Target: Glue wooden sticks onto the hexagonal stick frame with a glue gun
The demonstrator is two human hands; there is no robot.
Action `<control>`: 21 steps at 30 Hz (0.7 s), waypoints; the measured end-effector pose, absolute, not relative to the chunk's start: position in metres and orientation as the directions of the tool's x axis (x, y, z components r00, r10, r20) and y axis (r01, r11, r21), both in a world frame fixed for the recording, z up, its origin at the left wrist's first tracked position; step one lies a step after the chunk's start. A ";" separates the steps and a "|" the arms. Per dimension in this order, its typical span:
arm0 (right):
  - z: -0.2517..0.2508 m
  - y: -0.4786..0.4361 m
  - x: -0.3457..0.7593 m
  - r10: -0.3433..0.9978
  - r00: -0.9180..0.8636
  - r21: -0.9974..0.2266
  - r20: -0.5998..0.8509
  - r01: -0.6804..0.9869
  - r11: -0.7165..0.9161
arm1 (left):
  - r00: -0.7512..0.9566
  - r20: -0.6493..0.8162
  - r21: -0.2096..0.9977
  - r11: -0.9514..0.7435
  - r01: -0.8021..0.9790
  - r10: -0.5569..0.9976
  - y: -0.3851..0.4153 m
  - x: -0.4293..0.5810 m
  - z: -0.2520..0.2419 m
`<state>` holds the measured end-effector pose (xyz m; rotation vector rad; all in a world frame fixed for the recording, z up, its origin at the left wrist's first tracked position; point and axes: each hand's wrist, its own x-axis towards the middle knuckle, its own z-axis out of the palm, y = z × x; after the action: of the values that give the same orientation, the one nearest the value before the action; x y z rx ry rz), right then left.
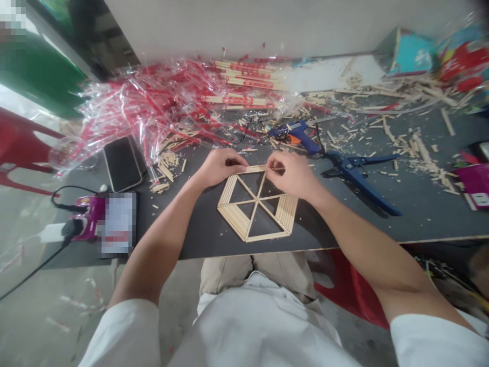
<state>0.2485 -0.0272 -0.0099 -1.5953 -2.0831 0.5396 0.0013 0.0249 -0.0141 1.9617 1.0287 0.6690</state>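
Pale wooden sticks (228, 189) layer the slanted sides of a hexagonal frame (234, 220) lying on the dark table (198, 237) before me, its bottom edge thin, while my left hand (221, 167) and right hand (291, 176) pinch, grips closed, a single stick (255, 168) along the top edge.

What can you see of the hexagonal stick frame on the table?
The hexagonal frame is made of pale, wood-like thin sticks lying flat on the dark tabletop. Several sides are filled with parallel sticks, and thin spokes cross at its centre, leaving triangular gaps showing the table. Fingers of the left hand and right hand touch sticks along its top edge.
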 end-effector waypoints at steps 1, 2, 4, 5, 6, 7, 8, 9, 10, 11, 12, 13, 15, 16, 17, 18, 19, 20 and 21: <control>-0.010 -0.027 0.249 0.968 -0.223 -0.558 0.118 0.791 0.250 | 0.533 0.082 0.833 -0.351 0.426 0.842 0.025 0.002 -0.014; -0.010 -0.027 0.249 0.968 -0.224 -0.550 0.116 0.797 0.250 | 0.537 0.082 0.827 -0.358 0.434 0.840 0.025 0.003 -0.014; -0.010 -0.027 0.249 0.968 -0.225 -0.539 0.112 0.804 0.250 | 0.543 0.089 0.813 -0.376 0.444 0.835 0.024 0.004 -0.015; -0.010 -0.027 0.249 0.968 -0.228 -0.537 0.109 0.805 0.250 | 0.544 0.095 0.808 -0.384 0.447 0.833 0.024 0.005 -0.016; -0.010 -0.027 0.249 0.967 -0.232 -0.538 0.105 0.805 0.251 | 0.544 0.101 0.803 -0.391 0.450 0.833 0.023 0.005 -0.016; -0.009 -0.026 0.249 0.967 -0.235 -0.539 0.101 0.804 0.251 | 0.541 0.109 0.796 -0.399 0.455 0.834 0.022 0.006 -0.017; -0.009 -0.026 0.249 0.967 -0.235 -0.541 0.099 0.803 0.250 | 0.541 0.118 0.785 -0.412 0.463 0.833 0.021 0.007 -0.017; -0.008 -0.027 0.249 0.967 -0.234 -0.541 0.097 0.803 0.249 | 0.544 0.130 0.768 -0.432 0.473 0.829 0.019 0.009 -0.017; -0.008 -0.027 0.249 0.968 -0.234 -0.540 0.097 0.804 0.248 | 0.553 0.147 0.743 -0.461 0.486 0.820 0.017 0.010 -0.017; -0.008 -0.027 0.249 0.968 -0.232 -0.539 0.097 0.805 0.247 | 0.567 0.168 0.710 -0.498 0.498 0.807 0.015 0.011 -0.017; -0.008 -0.027 0.249 0.968 -0.230 -0.539 0.097 0.806 0.245 | 0.583 0.192 0.671 -0.539 0.508 0.789 0.013 0.013 -0.017; -0.008 -0.027 0.249 0.969 -0.225 -0.538 0.099 0.807 0.242 | 0.602 0.218 0.628 -0.583 0.516 0.768 0.011 0.014 -0.016; -0.008 -0.026 0.249 0.972 -0.210 -0.540 0.101 0.809 0.231 | 0.641 0.264 0.529 -0.664 0.528 0.720 0.007 0.016 -0.015; -0.008 -0.025 0.249 0.974 -0.204 -0.545 0.101 0.808 0.225 | 0.658 0.282 0.474 -0.697 0.537 0.698 0.005 0.017 -0.014; -0.009 -0.025 0.249 0.974 -0.199 -0.552 0.104 0.803 0.223 | 0.671 0.298 0.418 -0.725 0.548 0.679 0.003 0.018 -0.012; -0.009 -0.024 0.250 0.974 -0.198 -0.559 0.114 0.797 0.228 | 0.681 0.309 0.361 -0.744 0.562 0.664 0.002 0.019 -0.011; -0.008 -0.024 0.250 0.971 -0.200 -0.565 0.133 0.789 0.240 | 0.687 0.316 0.309 -0.755 0.578 0.655 0.000 0.020 -0.009; -0.008 -0.024 0.250 0.966 -0.205 -0.567 0.159 0.782 0.259 | 0.690 0.318 0.262 -0.760 0.595 0.650 -0.001 0.021 -0.007; -0.007 -0.024 0.251 0.959 -0.211 -0.565 0.189 0.775 0.281 | 0.694 0.318 0.220 -0.762 0.609 0.646 -0.003 0.022 -0.005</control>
<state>0.2508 -0.0240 -0.0071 -1.5517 -2.0532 0.4810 0.0219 -0.0031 -0.0046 2.8006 1.0399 0.5826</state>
